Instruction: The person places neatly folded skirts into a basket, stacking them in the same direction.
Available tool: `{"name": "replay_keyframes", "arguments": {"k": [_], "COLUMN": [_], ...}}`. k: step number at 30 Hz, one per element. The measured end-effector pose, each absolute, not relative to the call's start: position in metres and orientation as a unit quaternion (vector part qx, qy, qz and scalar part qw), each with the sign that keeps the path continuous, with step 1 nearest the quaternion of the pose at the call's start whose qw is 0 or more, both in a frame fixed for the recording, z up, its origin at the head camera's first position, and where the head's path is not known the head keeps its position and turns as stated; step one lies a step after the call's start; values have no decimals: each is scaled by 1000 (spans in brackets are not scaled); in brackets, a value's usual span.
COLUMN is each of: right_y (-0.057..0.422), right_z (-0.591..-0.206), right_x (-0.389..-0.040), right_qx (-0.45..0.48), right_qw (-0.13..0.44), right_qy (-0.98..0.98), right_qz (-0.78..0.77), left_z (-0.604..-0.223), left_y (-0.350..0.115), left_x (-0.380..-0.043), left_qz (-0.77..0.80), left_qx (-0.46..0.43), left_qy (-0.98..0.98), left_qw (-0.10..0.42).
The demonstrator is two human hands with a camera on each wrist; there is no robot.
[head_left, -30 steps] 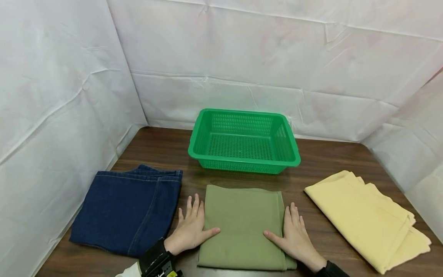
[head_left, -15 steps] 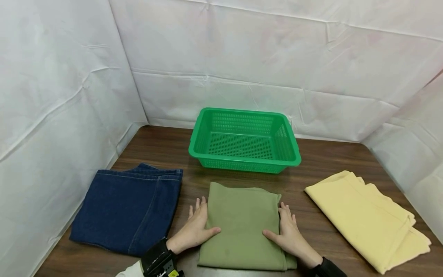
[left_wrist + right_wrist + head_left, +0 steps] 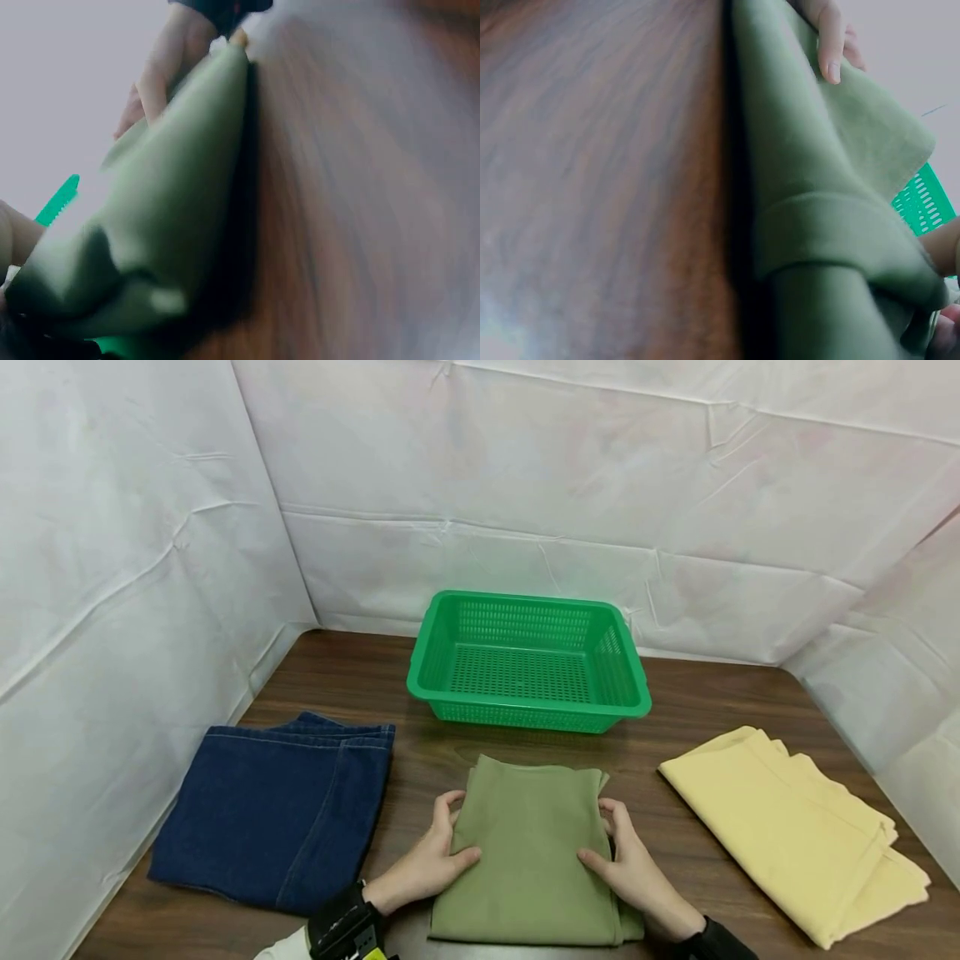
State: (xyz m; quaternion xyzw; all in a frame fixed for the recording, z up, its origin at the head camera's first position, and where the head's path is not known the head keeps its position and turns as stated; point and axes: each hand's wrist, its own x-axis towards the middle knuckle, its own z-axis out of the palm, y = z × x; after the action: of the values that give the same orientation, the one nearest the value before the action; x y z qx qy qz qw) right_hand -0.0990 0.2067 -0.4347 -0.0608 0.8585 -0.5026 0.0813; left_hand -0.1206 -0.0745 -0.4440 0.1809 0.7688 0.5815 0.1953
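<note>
A folded olive-green cloth (image 3: 534,860) lies at the front middle of the table. My left hand (image 3: 431,864) grips its left side, thumb on top and the other fingers curled at the edge. On the opposite side my right hand (image 3: 626,868) holds it the same way, its fingertips partly hidden behind the fabric. In the left wrist view the cloth (image 3: 165,187) bulges with its side edge raised off the table. A layered fold of the cloth (image 3: 810,225) shows in the right wrist view.
Behind the cloth stands an empty green plastic basket (image 3: 525,714). Folded dark blue denim (image 3: 262,814) lies at the left, and a folded yellow cloth (image 3: 787,835) at the right. White sheeting (image 3: 525,477) hangs around the brown wooden table (image 3: 352,681).
Both hands have gone from lying flat along the sides to curling their fingers at the edges. The green cloth's far part has been squeezed narrower, its upper left corner shifting right.
</note>
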Motion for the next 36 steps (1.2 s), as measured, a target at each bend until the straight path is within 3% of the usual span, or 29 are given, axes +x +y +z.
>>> {"name": "replay_keyframes", "arguments": {"k": [6, 13, 20, 26, 36], "right_y": [211, 213, 217, 216, 213], "right_z": [-428, -426, -427, -424, -422], "right_x": [-101, -104, -105, -103, -103], "right_qx": [-75, 70, 17, -5, 45], "right_qw": [135, 217, 298, 306, 296], "right_qy": [786, 679, 572, 552, 560], "right_qz": [-598, -698, -764, -775, -773], "left_z": [-440, -443, -444, -444, -441], "left_y": [-72, -77, -82, -86, -85], "left_x": [-124, -130, -133, -135, -134], "left_qz": [718, 801, 813, 824, 833], "left_qx": [67, -19, -21, -8, -19], "left_qy": [647, 505, 443, 391, 363], "left_qw": [248, 322, 377, 410, 418]}}
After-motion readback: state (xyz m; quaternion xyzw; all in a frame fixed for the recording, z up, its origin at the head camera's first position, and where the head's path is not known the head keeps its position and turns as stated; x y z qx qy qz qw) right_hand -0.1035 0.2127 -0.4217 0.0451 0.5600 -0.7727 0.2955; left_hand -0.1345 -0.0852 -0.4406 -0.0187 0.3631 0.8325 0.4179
